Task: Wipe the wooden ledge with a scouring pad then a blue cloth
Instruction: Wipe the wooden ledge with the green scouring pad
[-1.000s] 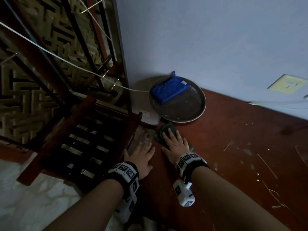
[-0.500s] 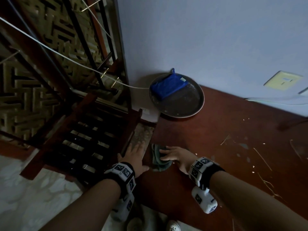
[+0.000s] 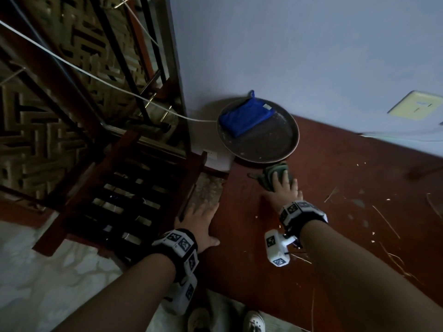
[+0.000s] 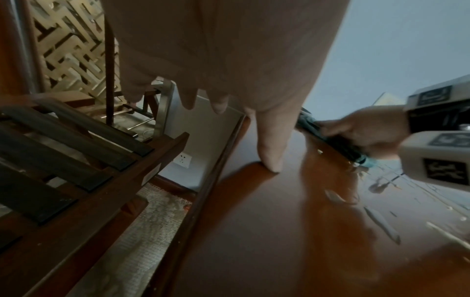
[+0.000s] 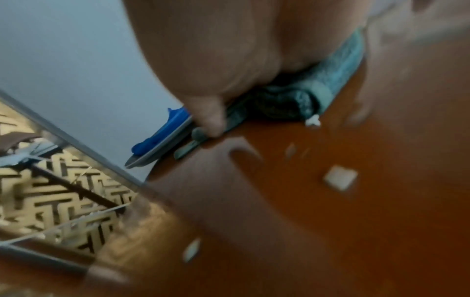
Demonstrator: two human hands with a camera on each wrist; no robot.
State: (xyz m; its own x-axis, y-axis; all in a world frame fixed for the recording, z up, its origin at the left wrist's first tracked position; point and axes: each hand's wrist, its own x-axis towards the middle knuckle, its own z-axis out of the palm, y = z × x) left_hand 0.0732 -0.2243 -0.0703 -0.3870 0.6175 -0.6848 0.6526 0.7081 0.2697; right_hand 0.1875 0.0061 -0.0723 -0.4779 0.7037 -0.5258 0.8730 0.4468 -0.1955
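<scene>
The reddish wooden ledge (image 3: 335, 236) runs along a pale wall. My right hand (image 3: 284, 188) lies flat, fingers straight, pressing a dark green scouring pad (image 3: 269, 174) onto the ledge just in front of a round metal tray (image 3: 291, 149). A folded blue cloth (image 3: 245, 118) lies in the tray's far left part. The right wrist view shows the pad (image 5: 287, 108) squashed under the palm, the cloth (image 5: 162, 134) beyond it. My left hand (image 3: 199, 221) rests open on the ledge's left edge, its thumb (image 4: 269, 144) on the wood.
Straw bits and white crumbs (image 3: 383, 216) litter the ledge to the right. A dark slatted wooden chair (image 3: 115, 200) stands below on the left. A white cord (image 3: 96, 75) runs to the wall corner. A yellow switch plate (image 3: 417, 106) is on the wall.
My right hand has pushed the scouring pad away from me, from near the ledge's left edge up to the tray. The left hand has stayed at the ledge's edge.
</scene>
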